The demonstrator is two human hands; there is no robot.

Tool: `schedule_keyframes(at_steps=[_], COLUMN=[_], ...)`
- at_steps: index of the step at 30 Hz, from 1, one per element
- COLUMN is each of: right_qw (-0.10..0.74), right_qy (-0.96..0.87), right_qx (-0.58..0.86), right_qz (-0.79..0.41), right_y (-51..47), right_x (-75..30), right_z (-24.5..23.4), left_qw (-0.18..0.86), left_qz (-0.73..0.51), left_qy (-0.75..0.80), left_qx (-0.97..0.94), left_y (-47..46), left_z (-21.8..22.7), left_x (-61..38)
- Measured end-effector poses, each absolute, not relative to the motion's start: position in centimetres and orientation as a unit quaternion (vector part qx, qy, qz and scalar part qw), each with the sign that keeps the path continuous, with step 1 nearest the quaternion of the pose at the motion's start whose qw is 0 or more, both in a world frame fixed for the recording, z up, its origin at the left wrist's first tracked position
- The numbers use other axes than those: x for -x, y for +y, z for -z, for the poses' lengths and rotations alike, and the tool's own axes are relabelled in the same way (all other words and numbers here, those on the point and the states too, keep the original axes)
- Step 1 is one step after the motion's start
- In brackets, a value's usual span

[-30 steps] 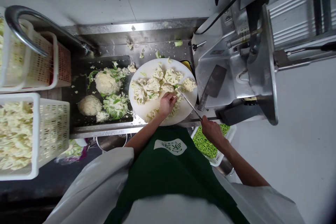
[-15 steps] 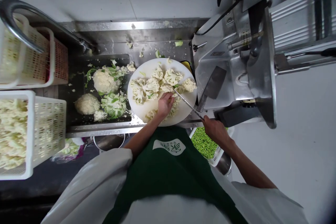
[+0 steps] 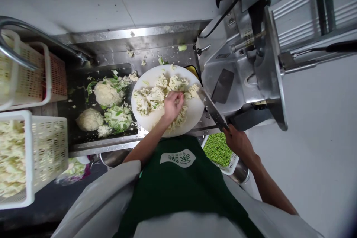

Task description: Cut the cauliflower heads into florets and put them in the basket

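My right hand [image 3: 239, 141] grips a knife [image 3: 213, 111] by its handle, right of the round white cutting board [image 3: 192, 121]. The blade slants up and left, its tip just off the board's right edge near a cauliflower floret [image 3: 193, 90]. Over the middle of the board, my left hand [image 3: 173, 105] has its fingers curled together, with a pale bit of cauliflower showing between them. Cut cauliflower pieces [image 3: 149, 100] lie left of it and above it, and others [image 3: 178, 119] partly under it.
Left of the board, a sink [image 3: 71, 109] holds whole cauliflower heads [image 3: 107, 94] and leafy trimmings [image 3: 118, 117]. White baskets [image 3: 50, 148] stand at far left beneath a curved faucet [image 3: 41, 29]. On the right are a cleaver [image 3: 224, 86] and a metal slicer [image 3: 272, 67]. Chopped greens [image 3: 217, 148] fill a basket below.
The knife has moved right, away from the cauliflower, and its blade face now shows. My left hand has shifted slightly up over the pieces. The whole view has tilted a little.
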State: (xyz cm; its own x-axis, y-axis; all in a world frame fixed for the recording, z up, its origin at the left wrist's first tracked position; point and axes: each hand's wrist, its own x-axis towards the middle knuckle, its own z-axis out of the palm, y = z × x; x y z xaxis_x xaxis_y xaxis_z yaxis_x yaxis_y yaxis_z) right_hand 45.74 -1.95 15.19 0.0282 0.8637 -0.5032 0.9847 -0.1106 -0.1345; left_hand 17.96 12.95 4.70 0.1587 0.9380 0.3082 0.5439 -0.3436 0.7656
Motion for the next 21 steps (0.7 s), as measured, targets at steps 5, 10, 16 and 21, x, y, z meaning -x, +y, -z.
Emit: schedule_keyframes(at_steps=[5, 10, 16, 21], right_qw=[0.038, 0.032, 0.074, 0.089], right_qy=[0.545, 0.505, 0.531, 0.578], right_qx=[-0.805, -0.82, -0.794, -0.761], right_qz=[0.232, 0.267, 0.288, 0.282], right_y=[-4.3, -5.6, -3.9, -2.2], right_x=[-45.8, -44.3, -42.1, -40.6], right_z=[-14.3, -13.1, -11.7, -11.6], left_qw=[0.29, 0.411, 0.402, 0.358], left_qz=[-0.236, -0.295, -0.3, -0.325], left_qy=[0.389, 0.402, 0.471, 0.479], left_qx=[-0.842, -0.763, -0.726, -0.733], left_y=[18.7, 20.3, 19.4, 18.2], left_z=[-4.1, -1.7, -0.9, -1.2], left_x=[-24.1, -23.0, -19.7, -20.1])
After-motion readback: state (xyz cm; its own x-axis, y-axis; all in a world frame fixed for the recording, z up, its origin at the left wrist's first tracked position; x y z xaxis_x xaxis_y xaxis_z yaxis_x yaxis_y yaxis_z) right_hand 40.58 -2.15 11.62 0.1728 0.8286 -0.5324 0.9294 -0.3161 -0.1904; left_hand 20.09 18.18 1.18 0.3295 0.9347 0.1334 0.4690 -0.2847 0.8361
